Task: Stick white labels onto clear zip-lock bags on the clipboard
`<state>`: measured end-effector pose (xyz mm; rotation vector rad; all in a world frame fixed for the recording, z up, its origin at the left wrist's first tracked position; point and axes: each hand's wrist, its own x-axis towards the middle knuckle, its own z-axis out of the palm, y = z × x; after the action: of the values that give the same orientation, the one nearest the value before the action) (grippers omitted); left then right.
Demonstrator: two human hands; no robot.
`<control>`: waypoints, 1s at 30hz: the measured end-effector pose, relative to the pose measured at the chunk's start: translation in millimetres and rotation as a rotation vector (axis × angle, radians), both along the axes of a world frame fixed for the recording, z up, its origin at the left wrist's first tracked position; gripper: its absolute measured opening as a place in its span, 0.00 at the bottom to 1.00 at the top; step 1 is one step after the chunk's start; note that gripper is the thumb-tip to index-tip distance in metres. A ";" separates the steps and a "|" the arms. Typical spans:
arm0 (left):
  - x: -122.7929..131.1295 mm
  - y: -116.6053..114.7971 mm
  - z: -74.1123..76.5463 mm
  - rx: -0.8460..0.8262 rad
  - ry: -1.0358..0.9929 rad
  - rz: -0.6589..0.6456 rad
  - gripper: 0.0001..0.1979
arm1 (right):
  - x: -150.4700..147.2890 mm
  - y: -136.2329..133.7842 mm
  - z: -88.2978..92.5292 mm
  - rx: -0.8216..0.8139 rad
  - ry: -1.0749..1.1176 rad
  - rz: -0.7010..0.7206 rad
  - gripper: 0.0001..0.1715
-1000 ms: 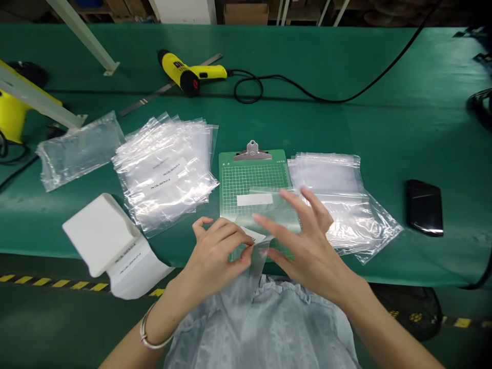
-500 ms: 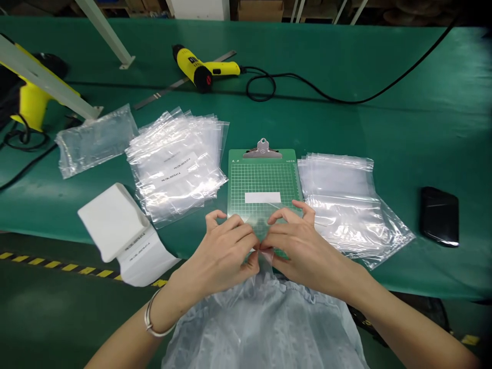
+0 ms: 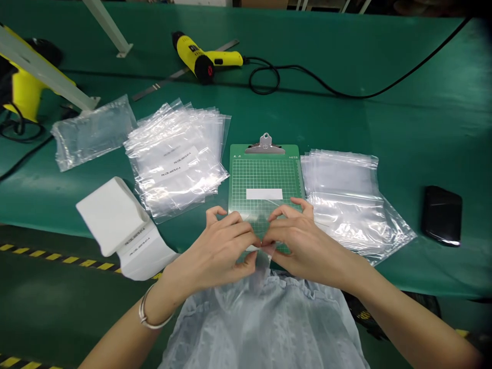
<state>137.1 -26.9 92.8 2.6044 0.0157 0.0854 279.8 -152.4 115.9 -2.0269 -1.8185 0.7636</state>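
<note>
Since 1 second ago the right hand [image 3: 303, 243] has closed in from a spread, open pose to meet the left hand [image 3: 221, 246], and both have stayed nearly still over the last half second. Between them is a small clear plastic zip bag [image 3: 265, 221], lying over the near end of the green gridded clipboard [image 3: 264, 171], just below the white rectangular label [image 3: 264, 193] stuck to the board. Each grip is clamped on the bag's near edge, thumb against forefinger, and the 2 pinches almost touch.

My judgement is that the thin, slick film could slide out of either pinch or crease, since so little of it is held. The bag could also drift off square with the label.

Both wrists sit low at the edge of the green counter [image 3: 384, 123], palms turned inward, free fingers arched above the board. A pile of labelled clear bags [image 3: 177, 159] lies to the left and a pile of plain clear bags [image 3: 346, 195] to the right.
</note>
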 end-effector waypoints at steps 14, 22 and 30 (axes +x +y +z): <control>0.7 -1.3 -3.7 -0.028 -0.082 0.004 0.10 | 2.3 -7.6 -5.0 0.130 -0.167 0.117 0.12; 4.7 9.7 -36.0 -0.142 -0.032 0.062 0.19 | 28.3 -13.8 -18.0 0.569 -0.449 0.130 0.13; 5.3 -18.2 -99.5 0.256 0.158 0.001 0.31 | 64.0 -70.3 -59.3 0.082 -0.555 0.101 0.23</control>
<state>142.4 -45.1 -6.7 2.8603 0.0665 -0.1271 343.8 -222.7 56.6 -2.2570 -2.2056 0.1404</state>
